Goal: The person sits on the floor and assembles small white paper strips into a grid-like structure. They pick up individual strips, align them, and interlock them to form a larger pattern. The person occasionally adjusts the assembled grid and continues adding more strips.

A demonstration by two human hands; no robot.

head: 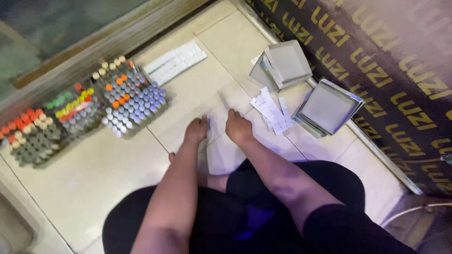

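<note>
Both hands — left (196, 130), right (238, 127) — curled on clear sheet (221, 155), grip unclear.

Trays of colour-capped vials (84, 110), two open boxes (306, 87) — perhaps cardboard

Things we can't see well

The fingers of the left hand (196, 130) and right hand (238, 128) curl under, so what they pinch is hidden. The little tubes (33, 136) at the left edge look blurry. The grey box (327, 107) partly hides the white strips (271, 112) beside it.
</note>
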